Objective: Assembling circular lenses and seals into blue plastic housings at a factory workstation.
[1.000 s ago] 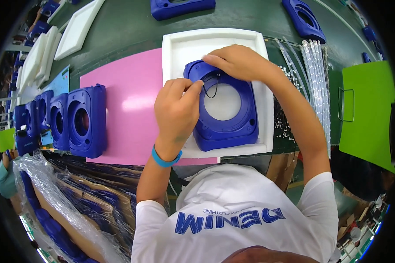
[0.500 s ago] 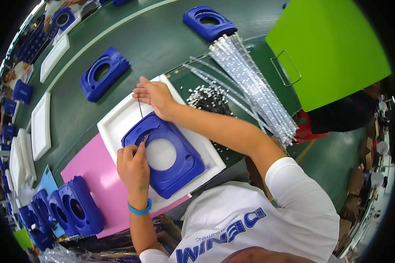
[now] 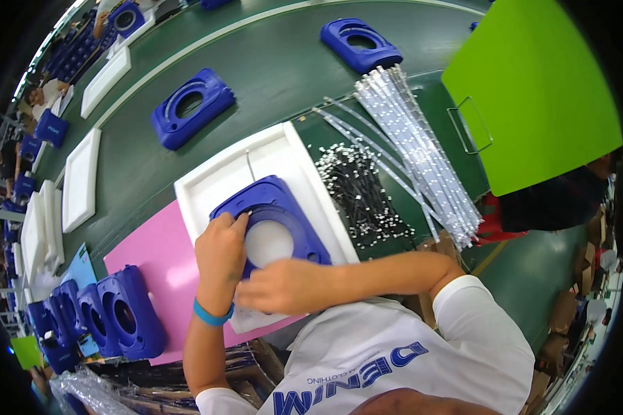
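A blue plastic housing [image 3: 304, 235] with a large round opening lies in a white foam tray [image 3: 294, 149] before me. My left hand [image 3: 221, 252] is closed in a pinch at the upper left rim of the opening; what its fingertips hold is too small to make out. A thin dark cable [image 3: 250, 164] sticks out from the housing's far side over the tray. My right hand [image 3: 287, 287] is over the near part of the housing, its fingers smeared by motion and pointing left.
Black cables with white connectors [image 3: 356, 197] and clear LED strips [image 3: 419, 152] lie right of the tray. A green board [image 3: 533, 90] stands beyond them. More blue housings [image 3: 194, 107] lie on the green table. A pink sheet [image 3: 156, 252] is under the tray's left side.
My right hand has let go of the dark cable at the far side and come back to the housing's near part. My left hand stays at the opening's rim. The view has shifted slightly.
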Demonstrator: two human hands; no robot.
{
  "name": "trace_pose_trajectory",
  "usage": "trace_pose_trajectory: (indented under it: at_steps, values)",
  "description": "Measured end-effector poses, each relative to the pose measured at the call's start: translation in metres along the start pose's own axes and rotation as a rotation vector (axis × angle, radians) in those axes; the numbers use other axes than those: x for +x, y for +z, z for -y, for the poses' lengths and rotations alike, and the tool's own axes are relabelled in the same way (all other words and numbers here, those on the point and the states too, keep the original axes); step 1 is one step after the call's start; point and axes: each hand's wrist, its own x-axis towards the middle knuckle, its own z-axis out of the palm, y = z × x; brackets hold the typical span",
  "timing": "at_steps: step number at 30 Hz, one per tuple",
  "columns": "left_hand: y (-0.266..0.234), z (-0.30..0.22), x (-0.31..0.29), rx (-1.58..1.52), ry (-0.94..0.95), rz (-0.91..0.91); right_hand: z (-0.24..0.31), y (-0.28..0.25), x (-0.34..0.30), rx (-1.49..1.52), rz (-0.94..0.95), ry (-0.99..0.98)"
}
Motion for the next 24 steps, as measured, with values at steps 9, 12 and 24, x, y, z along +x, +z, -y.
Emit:
trace_pose_trajectory:
  at_steps: [9,12,24]
  values:
    - [0.000,0.011,-0.007,-0.120,-0.004,0.028,0.042,0.057,-0.015,-0.164,0.217,-0.027]
    - [-0.003,0.015,0.000,-0.131,0.021,0.089,0.049,0.063,-0.016,-0.227,0.207,-0.013]
    - [0.007,0.017,0.004,-0.258,0.052,-0.185,0.031,-0.033,-0.041,0.164,0.142,0.194]
